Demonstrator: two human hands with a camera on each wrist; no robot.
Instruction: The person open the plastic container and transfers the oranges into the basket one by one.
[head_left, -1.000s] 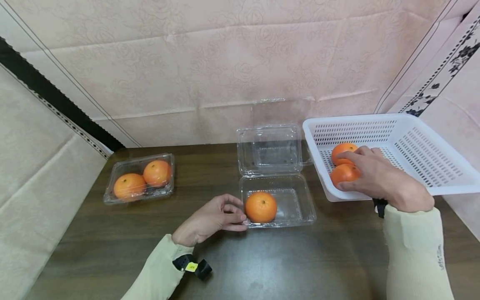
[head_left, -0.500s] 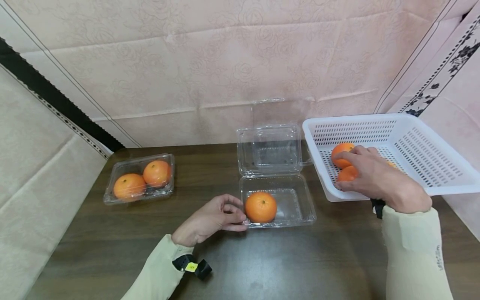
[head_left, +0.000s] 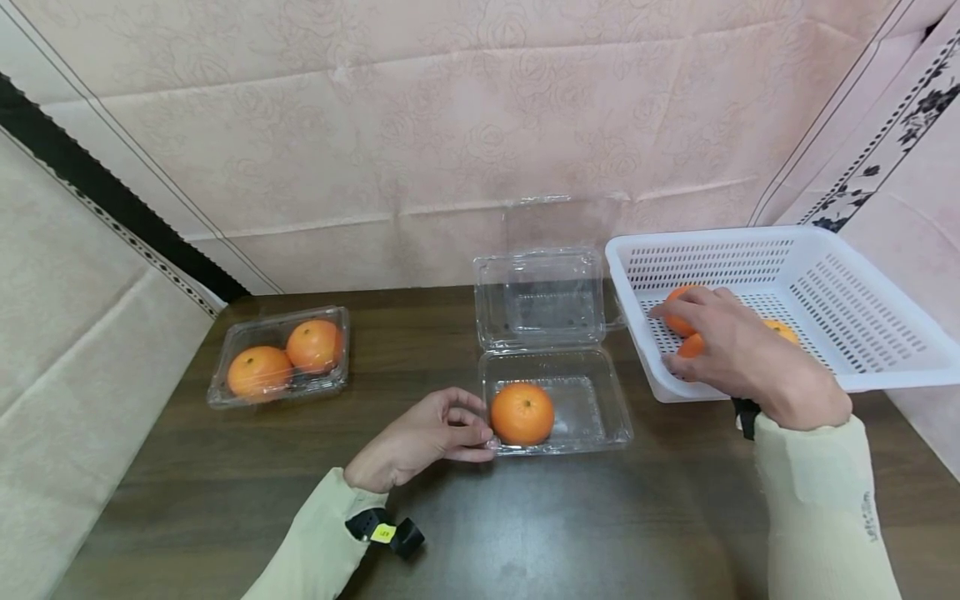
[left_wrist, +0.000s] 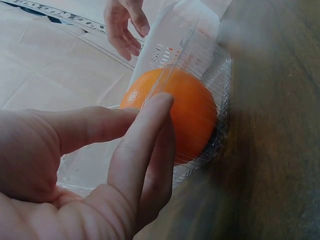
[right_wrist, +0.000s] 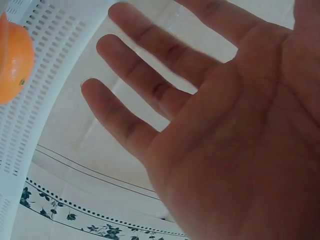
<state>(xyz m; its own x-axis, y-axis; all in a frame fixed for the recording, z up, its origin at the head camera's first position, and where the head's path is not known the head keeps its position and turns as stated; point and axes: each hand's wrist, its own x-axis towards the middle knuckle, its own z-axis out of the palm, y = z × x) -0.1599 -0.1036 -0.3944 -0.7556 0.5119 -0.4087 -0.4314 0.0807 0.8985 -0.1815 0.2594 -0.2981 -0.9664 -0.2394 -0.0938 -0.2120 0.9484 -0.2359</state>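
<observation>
A clear plastic clamshell box lies with its lid raised at the back. One orange sits in its left half. My left hand pinches the box's near left edge between thumb and fingers, close beside the orange. Over the white perforated basket, my right hand reaches with spread, slightly bent fingers. Its palm holds nothing in the right wrist view. Beneath and beside it lie oranges, partly hidden; another orange shows to its right.
A closed clear box with two oranges inside stands at the table's left. The brown wooden table meets pale patterned cloth behind and at the sides. The basket overhangs the table's right edge.
My right hand has shifted a little to the left over the basket. An orange to its right has come into view. The left hand stays on the box edge.
</observation>
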